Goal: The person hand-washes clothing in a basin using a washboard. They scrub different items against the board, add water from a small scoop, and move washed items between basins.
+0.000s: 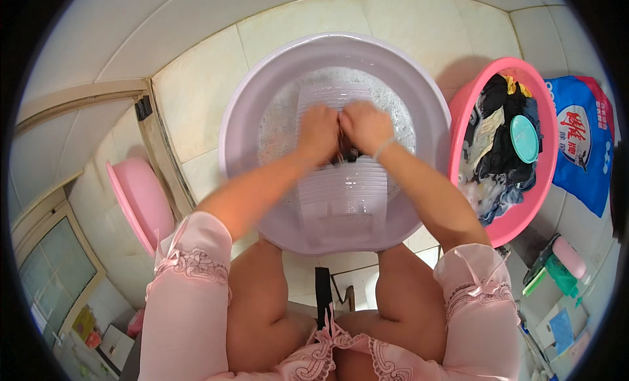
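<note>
Both hands are together over the ridged washboard [344, 189] of a pale lilac plastic washtub [241, 110]. My left hand [319, 133] grips a small dark wet cloth [350, 152], and my right hand [366, 128] grips it from the other side. Most of that cloth is hidden by the fingers, so its kind cannot be told. Sudsy water [280, 130] surrounds the board, with foam along the tub's far side. A thin band circles my right wrist. Motion blurs both hands slightly.
A pink basin [506, 64] of wet clothes [506, 150] stands at the right, a turquoise round plastic piece [524, 139] on top. Beside it is a blue detergent bag [580, 135]. Another pink basin [142, 199] leans at the left near a door frame [164, 145]. Tiled floor [201, 101] surrounds the tub.
</note>
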The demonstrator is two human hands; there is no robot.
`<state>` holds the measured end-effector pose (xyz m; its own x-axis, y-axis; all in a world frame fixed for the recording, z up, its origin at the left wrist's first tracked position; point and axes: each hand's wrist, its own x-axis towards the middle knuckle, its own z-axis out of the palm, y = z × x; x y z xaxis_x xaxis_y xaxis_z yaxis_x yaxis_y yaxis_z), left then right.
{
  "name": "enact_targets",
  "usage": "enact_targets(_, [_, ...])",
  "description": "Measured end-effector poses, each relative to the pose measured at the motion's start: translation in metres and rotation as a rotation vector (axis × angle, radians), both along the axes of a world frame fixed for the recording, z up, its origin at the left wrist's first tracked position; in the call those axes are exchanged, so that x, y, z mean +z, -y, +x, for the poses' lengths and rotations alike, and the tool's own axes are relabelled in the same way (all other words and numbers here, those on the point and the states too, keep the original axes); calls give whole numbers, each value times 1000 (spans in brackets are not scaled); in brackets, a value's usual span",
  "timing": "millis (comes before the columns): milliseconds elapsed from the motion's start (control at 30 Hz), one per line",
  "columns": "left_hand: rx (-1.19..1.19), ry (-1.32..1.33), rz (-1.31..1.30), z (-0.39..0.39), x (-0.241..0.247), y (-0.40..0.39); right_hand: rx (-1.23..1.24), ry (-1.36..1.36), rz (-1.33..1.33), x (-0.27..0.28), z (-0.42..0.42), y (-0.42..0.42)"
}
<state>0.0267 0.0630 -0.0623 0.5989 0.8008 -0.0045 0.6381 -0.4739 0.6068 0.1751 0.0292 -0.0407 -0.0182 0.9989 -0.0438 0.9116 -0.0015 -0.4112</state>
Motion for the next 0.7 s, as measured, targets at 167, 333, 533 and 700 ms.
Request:
enact_targets(167, [-157,48,122,-46,30,88,210,19,-110,26,-36,77])
enact_targets(333, [-13,-124,176,16,12,-32,-89,357,295,-12,-2,-28])
enact_targets(533, [-238,30,44,-33,18,55,128,64,81,7,-30,69])
enact_targets(700, [-247,80,147,-19,14,24,162,165,19,-8,-19,37])
